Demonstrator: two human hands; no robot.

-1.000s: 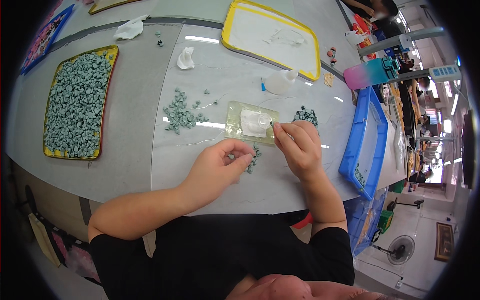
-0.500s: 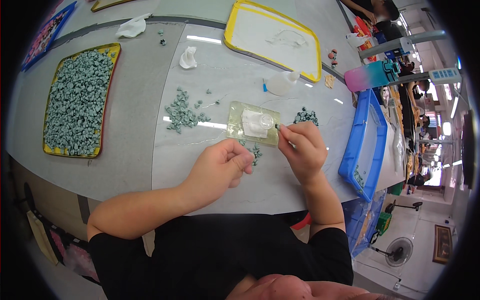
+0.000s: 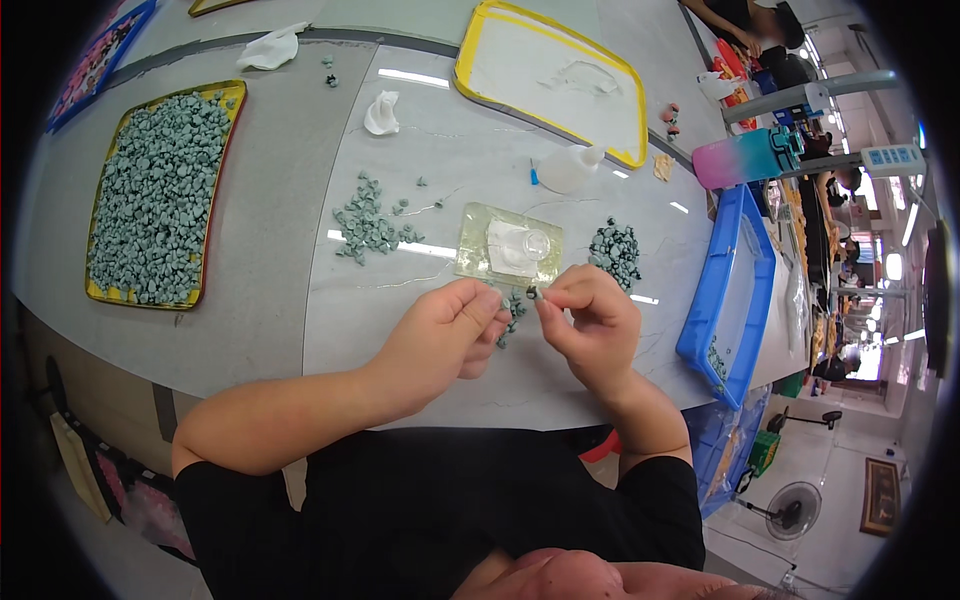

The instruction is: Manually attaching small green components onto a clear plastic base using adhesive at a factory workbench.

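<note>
My right hand (image 3: 597, 325) pinches a small dark-green piece (image 3: 532, 292) between thumb and fingertips. Close to it on the left, my left hand (image 3: 447, 328) is closed, thumb pressed on the curled fingers; whatever its tip holds is too small to make out. Just beyond both hands lies a translucent greenish pad (image 3: 480, 225), with a white sheet (image 3: 508, 248) and a small clear dish (image 3: 537, 243) on it. A few green pieces (image 3: 516, 308) lie between the hands, partly hidden. Loose green pieces (image 3: 368, 220) spread left of the pad, and a darker heap (image 3: 615, 250) sits right of it.
A yellow-rimmed tray (image 3: 236, 130) full of green pieces stands at left. Beyond the pad are a white squeeze bottle (image 3: 568, 170), a crumpled tissue (image 3: 381, 114) and a yellow-edged white tray (image 3: 550, 60). At right are a blue bin (image 3: 697, 340) and a pink-teal drinking bottle (image 3: 735, 158).
My right hand has moved left and nearer to me, from the pad's right edge to beside my left hand, carrying the small dark-green piece. My left hand has barely shifted.
</note>
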